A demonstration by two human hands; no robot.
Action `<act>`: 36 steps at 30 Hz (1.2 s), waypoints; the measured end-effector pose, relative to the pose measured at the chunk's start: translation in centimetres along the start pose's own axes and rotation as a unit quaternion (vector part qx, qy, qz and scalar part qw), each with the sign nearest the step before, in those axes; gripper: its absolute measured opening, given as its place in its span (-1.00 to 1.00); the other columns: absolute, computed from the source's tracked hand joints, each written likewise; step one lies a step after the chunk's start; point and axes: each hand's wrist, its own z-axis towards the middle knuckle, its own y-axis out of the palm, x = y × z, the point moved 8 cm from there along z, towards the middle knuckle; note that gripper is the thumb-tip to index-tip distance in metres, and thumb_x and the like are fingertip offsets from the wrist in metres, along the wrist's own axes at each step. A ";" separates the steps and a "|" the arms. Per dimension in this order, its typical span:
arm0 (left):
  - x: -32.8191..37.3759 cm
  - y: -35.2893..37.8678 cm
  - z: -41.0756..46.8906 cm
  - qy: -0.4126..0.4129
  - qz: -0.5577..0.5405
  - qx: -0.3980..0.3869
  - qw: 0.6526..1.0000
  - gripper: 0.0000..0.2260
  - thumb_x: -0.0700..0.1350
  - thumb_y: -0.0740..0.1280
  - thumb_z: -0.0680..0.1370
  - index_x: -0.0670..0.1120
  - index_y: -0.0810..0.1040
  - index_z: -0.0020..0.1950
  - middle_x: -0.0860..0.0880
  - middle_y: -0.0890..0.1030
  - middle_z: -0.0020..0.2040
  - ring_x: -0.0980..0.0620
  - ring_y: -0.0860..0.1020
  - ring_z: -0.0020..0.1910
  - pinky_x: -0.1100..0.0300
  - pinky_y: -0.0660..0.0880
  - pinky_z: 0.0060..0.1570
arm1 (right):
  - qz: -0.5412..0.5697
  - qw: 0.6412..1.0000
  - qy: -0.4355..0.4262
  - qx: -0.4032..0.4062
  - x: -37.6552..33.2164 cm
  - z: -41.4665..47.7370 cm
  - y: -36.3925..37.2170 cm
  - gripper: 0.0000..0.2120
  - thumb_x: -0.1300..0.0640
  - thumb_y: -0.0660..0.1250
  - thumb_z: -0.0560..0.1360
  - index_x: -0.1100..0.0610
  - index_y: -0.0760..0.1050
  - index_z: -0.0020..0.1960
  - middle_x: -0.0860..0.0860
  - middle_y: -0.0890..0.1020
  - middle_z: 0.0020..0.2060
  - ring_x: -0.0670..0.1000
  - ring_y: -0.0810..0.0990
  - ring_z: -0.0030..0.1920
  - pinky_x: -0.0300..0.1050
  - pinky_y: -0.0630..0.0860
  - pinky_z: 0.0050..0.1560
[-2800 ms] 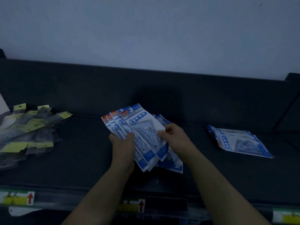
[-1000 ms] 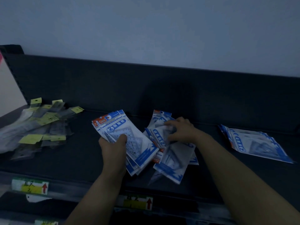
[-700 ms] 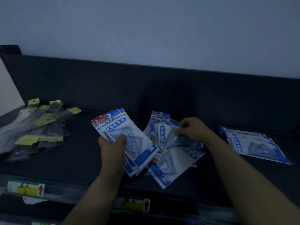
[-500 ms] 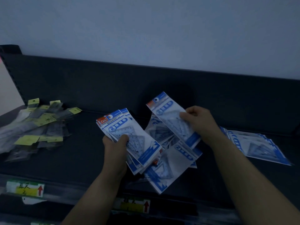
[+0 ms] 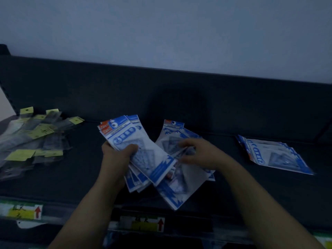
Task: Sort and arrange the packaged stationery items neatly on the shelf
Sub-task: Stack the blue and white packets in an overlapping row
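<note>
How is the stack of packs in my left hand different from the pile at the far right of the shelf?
The held stack is fanned in the left hand's grip; the right pile lies flat on the shelf, untouched. The held stack's headers point toward the back; the right pile's headers point left. Both are blue-and-white packs.

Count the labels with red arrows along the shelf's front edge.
2. The left label sits at the far left; the middle label sits at bottom centre. A third strip at the far right is cut off, any arrow hidden.
</note>
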 end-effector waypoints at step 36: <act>-4.4 8.2 -1.6 -0.042 0.082 -0.175 0.980 -0.55 -0.27 0.39 0.49 -0.13 0.35 0.34 -0.21 0.59 0.14 -0.16 0.64 -0.02 0.00 0.62 -0.17 | 0.315 0.909 -0.001 0.272 3.0 -3.7 -6.5 -0.68 0.28 0.31 0.51 -0.03 0.43 0.18 0.06 0.58 -0.01 -0.03 0.58 -0.13 -0.15 0.56 -0.16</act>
